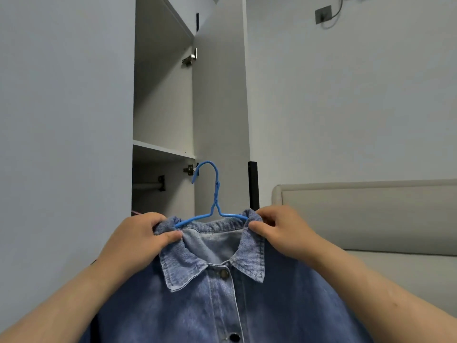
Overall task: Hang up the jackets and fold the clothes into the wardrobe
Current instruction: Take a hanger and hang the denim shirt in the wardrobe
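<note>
A blue denim jacket [217, 300] hangs in front of me on a blue wire hanger [214, 194], whose hook rises above the collar. My left hand [138, 240] pinches the left side of the collar over the hanger arm. My right hand [279, 231] pinches the right collar tip the same way. The open wardrobe [163, 100] stands behind, with a hanging rail [148, 186] under its shelf, left of and slightly above the jacket's collar. The jacket's lower part runs out of view.
The wardrobe door [220, 95] stands open, edge toward me, with a dark handle [253, 186] on it. A beige bed headboard [366, 214] fills the right. A grey wall [64, 120] is on the left. Something pink [135, 213] peeks out low inside the wardrobe.
</note>
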### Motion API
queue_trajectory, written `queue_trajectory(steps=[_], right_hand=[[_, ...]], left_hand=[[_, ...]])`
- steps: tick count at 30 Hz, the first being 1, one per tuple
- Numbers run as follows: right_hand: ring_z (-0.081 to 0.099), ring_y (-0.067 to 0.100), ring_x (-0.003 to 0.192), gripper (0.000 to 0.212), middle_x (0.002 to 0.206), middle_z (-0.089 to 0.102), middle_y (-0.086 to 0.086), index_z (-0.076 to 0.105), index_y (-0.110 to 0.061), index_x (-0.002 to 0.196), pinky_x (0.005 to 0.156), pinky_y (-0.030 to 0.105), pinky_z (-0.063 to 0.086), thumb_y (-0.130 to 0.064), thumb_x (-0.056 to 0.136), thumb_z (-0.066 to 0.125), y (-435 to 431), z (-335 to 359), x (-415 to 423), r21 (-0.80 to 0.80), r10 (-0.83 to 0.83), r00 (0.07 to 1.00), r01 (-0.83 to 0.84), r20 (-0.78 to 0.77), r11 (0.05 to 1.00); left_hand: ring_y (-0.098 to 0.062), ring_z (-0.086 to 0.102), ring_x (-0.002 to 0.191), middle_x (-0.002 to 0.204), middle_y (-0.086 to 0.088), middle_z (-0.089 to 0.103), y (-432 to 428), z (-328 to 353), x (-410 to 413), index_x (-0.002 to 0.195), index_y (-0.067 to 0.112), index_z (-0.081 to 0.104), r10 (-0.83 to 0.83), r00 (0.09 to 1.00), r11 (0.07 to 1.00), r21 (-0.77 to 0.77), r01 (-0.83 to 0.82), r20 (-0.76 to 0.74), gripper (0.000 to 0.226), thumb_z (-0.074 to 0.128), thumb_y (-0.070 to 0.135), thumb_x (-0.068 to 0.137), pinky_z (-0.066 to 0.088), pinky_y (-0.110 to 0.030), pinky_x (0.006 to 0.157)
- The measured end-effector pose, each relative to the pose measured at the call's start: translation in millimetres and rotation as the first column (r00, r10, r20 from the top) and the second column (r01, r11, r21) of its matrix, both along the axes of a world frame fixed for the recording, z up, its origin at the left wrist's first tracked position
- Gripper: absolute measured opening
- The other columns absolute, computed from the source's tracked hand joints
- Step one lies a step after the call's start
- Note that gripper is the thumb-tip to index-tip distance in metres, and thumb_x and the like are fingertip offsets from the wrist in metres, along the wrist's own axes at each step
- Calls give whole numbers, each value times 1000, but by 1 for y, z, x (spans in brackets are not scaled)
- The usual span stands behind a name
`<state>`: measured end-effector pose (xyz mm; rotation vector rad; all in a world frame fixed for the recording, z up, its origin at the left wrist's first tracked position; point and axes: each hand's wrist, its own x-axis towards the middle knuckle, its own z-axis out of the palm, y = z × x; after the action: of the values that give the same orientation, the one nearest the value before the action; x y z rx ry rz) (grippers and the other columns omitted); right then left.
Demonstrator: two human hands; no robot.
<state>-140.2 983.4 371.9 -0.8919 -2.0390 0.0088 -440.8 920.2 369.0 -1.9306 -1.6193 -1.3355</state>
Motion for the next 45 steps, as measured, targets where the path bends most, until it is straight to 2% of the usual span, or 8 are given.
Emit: queue_trajectory(steps=[3,12,17,21,26,30,38,45], right_hand=[[34,11,52,47,51,40,-3,45,-16,57,54,34,29,-45,88,63,22,-9,-27,92,-88,995,91,-38,992],[47,12,52,53,51,50,-3,51,-17,58,51,31,36,-66,78,52,73,-30,-75,59,-305,952,304,16,951],[62,-1,62,42,65,66,-19,69,-37,84,60,17,46,-73,74,49,100,-34,-87,99,-403,915,398,28,912],[65,-8,63,35,76,68,-31,66,-55,96,49,21,50,-80,77,49,111,-17,-96,-136,-403,915,402,24,905],[64,-10,65,16,72,68,-31,66,-52,91,53,8,45,-54,76,71,106,29,-102,-257,-423,905,417,31,872],[64,-4,66,3,65,68,-24,71,-41,72,57,9,44,-42,74,74,91,76,-105,-387,-437,898,420,48,821],[48,-1,59,31,74,69,1,68,-13,78,60,27,45,-44,83,69,58,156,-110,-708,-335,912,398,237,583],[44,1,49,24,57,59,-5,64,-16,67,49,18,35,-29,84,74,41,179,-129,-662,-474,870,436,137,609]], left_hand=[[-4,60,66,69,15,66,21,-12,-16,71,31,67,31,998,999,-9,-31,63,18,75,46,75,51,-36,64],[-10,57,70,69,16,62,105,-68,-51,79,32,63,60,989,995,67,-69,137,24,60,56,75,48,-35,61],[-6,56,64,62,16,60,167,-84,-71,69,35,65,-32,972,997,69,16,233,40,65,74,60,46,-23,59],[-4,55,79,59,17,59,199,-73,-72,64,39,66,-75,966,996,-23,84,246,43,51,77,50,46,-25,60],[-3,54,80,93,28,57,212,-26,-68,86,39,60,-140,959,964,-188,189,248,47,52,73,55,43,-19,56],[-9,52,68,66,18,56,207,20,-70,78,33,65,-154,950,940,-256,226,271,33,60,63,64,44,-31,64],[-12,57,79,77,20,60,198,92,-82,86,34,65,-237,931,863,-380,333,278,18,72,48,76,49,-38,74],[-12,58,80,78,14,64,186,113,-90,89,32,64,-265,935,831,-437,346,235,27,56,56,81,51,-40,73]])
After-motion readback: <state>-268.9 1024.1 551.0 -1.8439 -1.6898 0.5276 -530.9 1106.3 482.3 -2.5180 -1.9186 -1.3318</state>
